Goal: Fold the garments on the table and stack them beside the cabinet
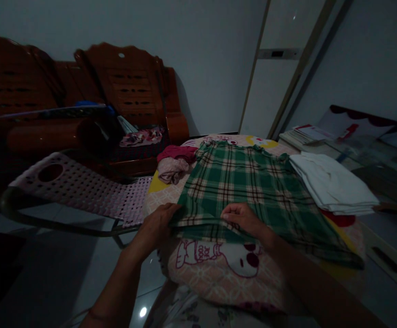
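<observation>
- Lying spread out over the table, the green plaid cloth [239, 182] has its gathered edge on the far side and a folded strip along its near edge, left part.
- At the near left corner of the plaid cloth, the left hand [159, 223] rests with its fingers bent close together; the fingertips are lost in shadow, so I cannot tell whether they grip the corner or only press on it.
- Midway along the near edge of the plaid cloth, the right hand [241, 218] has its fingers curled in, with thumb and forefinger pinched together on the folded strip.
- Under the plaid cloth, a pink tablecloth [212, 278] with cartoon prints and yellow patches covers the table and shows on all sides.
- Just left of the plaid cloth's far part, a dark pink cloth [176, 152] and a pale pink cloth [172, 170] sit crumpled together.
- Just right of the plaid cloth, a white cloth [331, 184] lies folded in a flat stack, with a pile of papers [301, 135] beyond it.
- Left of the plaid cloth, well apart from it, stands a woven chair [89, 184] with pale pink straps.
- Farther off, beyond the plaid cloth to the left, a carved wooden chair [126, 86] has a flowered cloth [141, 136] on its seat.
- Straight beyond the plaid cloth, a tall white cabinet [268, 91] with a small dark panel stands by the wall [212, 59].
</observation>
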### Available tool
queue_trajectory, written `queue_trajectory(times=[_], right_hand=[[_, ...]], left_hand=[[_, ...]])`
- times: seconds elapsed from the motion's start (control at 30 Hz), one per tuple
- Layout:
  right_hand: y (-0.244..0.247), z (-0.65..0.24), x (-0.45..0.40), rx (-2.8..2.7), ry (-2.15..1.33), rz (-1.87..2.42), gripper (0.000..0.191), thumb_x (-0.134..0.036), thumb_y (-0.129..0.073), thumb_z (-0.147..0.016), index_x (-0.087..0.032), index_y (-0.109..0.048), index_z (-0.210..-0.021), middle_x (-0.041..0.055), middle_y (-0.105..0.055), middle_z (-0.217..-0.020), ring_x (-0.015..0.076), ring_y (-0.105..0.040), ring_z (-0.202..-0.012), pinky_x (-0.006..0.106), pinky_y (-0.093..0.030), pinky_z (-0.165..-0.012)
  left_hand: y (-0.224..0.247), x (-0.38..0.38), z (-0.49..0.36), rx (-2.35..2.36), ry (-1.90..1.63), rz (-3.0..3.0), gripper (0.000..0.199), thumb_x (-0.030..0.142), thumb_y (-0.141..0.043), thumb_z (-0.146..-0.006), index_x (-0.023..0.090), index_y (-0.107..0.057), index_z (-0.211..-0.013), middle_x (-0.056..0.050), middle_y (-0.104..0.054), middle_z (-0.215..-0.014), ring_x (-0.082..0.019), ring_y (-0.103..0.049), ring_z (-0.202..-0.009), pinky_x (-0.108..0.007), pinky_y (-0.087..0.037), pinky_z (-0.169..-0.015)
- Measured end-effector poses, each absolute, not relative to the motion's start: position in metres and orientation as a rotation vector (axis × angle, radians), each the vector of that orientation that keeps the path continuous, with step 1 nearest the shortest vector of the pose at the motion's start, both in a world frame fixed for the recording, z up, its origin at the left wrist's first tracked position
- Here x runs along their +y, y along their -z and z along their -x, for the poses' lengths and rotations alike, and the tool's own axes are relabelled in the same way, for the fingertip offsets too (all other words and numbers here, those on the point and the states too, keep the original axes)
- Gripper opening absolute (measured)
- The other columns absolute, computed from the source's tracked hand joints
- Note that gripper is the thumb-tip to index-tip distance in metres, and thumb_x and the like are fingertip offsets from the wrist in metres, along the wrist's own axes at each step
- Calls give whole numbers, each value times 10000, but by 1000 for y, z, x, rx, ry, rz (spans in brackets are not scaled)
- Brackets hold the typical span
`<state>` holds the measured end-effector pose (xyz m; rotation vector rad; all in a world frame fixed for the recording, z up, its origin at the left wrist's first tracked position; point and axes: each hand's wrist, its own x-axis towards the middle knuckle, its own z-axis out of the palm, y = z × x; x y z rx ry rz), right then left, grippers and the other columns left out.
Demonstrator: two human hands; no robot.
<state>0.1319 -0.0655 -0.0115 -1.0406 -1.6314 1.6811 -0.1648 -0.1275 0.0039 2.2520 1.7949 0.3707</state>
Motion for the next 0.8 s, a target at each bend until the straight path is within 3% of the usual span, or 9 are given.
queue_trajectory(times=[0.1, 0.23, 0.37, 0.5, 0.67, 0.8], right_hand=[[10, -135, -65, -1667, -1682, 1029, 243, -388, -672, -748, -150, -676, -800, -20, -614, -545, 86, -539, -463, 181, -357, -421], [12, -141, -64, -1668, -1657, 1022, 255, -387, -657, -777, -140, -691, -828, -12, -625, -559, 90, -549, -462, 186, -357, -414], [11, -144, -61, -1660, -1633, 1019, 255, -386, -636, -793, -141, -694, -834, -15, -621, -560, 83, -542, -451, 178, -356, -407], [-1, -148, -56, -1651, -1551, 1063, 268, -414, -650, -776, -150, -677, -807, -21, -611, -545, 79, -524, -433, 173, -347, -392], [-21, -176, -55, -1786, -1353, 1158, 210, -371, -680, -752, -162, -665, -742, -17, -608, -559, 98, -537, -494, 196, -377, -446], [-21, -209, -68, -1982, -1118, 1238, 156, -309, -677, -761, -166, -674, -699, -14, -605, -577, 108, -534, -545, 217, -367, -503]], left_hand=[[-6, -128, 177, 1869, -269, -2237, 630, -9, -441, -658, 206, -609, -1225, -88, -630, -1246, -243, -578, -1166, -390, -446, -1032], [-18, -130, 188, 1830, -158, -2236, 584, 51, -502, -691, 226, -604, -1239, -82, -627, -1280, -262, -589, -1167, -390, -460, -1014], [-37, -130, 160, 1768, -349, -2267, 462, 184, -588, -771, 220, -602, -1232, -102, -610, -1299, -285, -560, -1195, -401, -457, -1004], [-38, -129, 87, 1207, -383, -2329, 193, 191, -533, -873, 233, -665, -1008, -47, -679, -1044, -194, -628, -991, -290, -487, -873], [-14, -124, 18, 950, -317, -2424, 276, 129, -593, -817, 198, -637, -1081, -74, -656, -1058, -217, -607, -1013, -302, -481, -849], [-18, -99, 41, 1023, -481, -2336, 218, 225, -597, -849, 203, -656, -1058, -58, -681, -1059, -199, -636, -966, -298, -492, -837]])
